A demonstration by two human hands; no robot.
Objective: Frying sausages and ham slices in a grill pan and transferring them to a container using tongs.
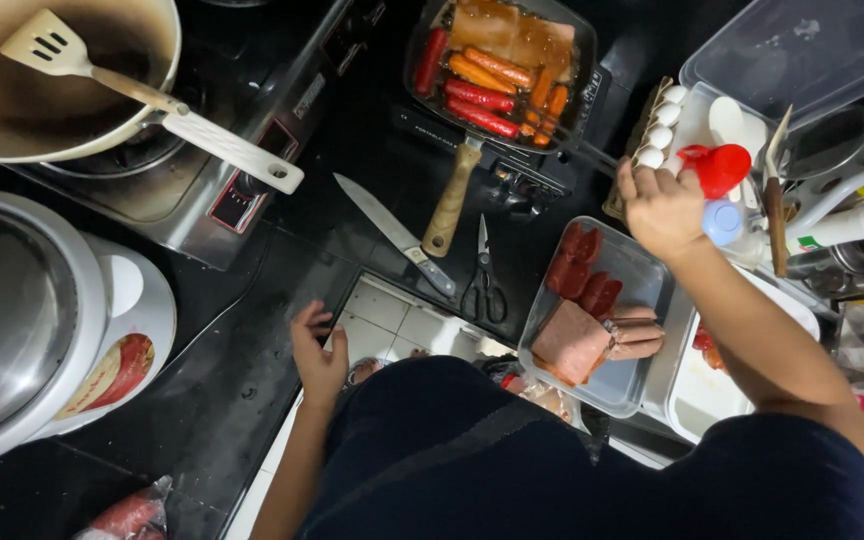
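Observation:
My right hand (660,205) reaches over the egg carton (652,130) at the right of the counter, fingers closed around a white egg. My left hand (317,355) rests with spread fingers on the black counter's front edge. Beside the right hand stands a red-capped bottle (720,170). Below it sits a clear tray (642,275) holding sliced luncheon meat and sausages. A square pan (502,65) with a wooden handle holds frying sausages and meat slices on a small burner.
A kitchen knife (397,235) and scissors (482,285) lie on the counter between pan and edge. A large pan with a pale spatula (82,60) sits on the stove at top left. A rice cooker (42,320) stands at left. Clear containers crowd the right.

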